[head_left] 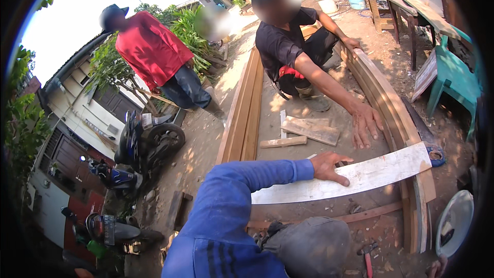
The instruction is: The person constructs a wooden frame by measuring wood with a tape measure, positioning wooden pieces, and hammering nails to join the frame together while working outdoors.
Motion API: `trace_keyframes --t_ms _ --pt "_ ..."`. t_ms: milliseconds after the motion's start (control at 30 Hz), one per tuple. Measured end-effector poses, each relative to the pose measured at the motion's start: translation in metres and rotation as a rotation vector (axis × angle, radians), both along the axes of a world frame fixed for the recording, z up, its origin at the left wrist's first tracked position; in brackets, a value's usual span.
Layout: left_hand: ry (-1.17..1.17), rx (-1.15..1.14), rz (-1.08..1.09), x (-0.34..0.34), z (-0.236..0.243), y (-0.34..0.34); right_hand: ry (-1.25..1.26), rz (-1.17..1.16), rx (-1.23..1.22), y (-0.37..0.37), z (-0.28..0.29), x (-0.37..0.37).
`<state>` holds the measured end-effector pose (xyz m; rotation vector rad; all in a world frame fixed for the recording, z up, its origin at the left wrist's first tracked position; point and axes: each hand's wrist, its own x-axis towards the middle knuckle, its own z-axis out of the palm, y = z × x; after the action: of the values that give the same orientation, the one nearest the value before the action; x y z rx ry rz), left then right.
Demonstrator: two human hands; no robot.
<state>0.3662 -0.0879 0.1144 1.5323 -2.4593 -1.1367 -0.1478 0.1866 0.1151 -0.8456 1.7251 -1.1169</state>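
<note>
A long pale white board [381, 172] lies crosswise, its right end on top of a stack of long timber beams [383, 90]. At the board's far edge rests my left hand [330, 169], in a blue sleeve, thumb spread over its face and fingers stretched out. My right hand [438, 266] seems to show only as a sliver at the lower right rim, its fingers too cut off to read. Just beyond the board, a crouching co-worker reaches out an open hand [366, 123]; that person's other hand [351, 44] is on the beams.
More beams [244, 108] run along the left. Short wood offcuts [311, 129] lie between the stacks. A red-handled hammer [367, 260] is on the ground near a pale basin [455, 224]. A green plastic chair [455, 77] stands right; motorbikes [146, 139] and a standing person in red [152, 46] are left.
</note>
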Motion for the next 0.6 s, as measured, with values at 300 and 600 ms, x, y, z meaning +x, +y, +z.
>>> trace_keyframes --t_ms 300,600 --pt "-0.153 -0.568 -0.278 -0.072 0.040 0.059 -0.153 0.301 0.072 0.000 -0.022 0.098" --pt "0.310 0.609 -0.536 -0.185 0.038 0.091 -0.304 0.240 -0.082 -0.016 -0.013 0.141"
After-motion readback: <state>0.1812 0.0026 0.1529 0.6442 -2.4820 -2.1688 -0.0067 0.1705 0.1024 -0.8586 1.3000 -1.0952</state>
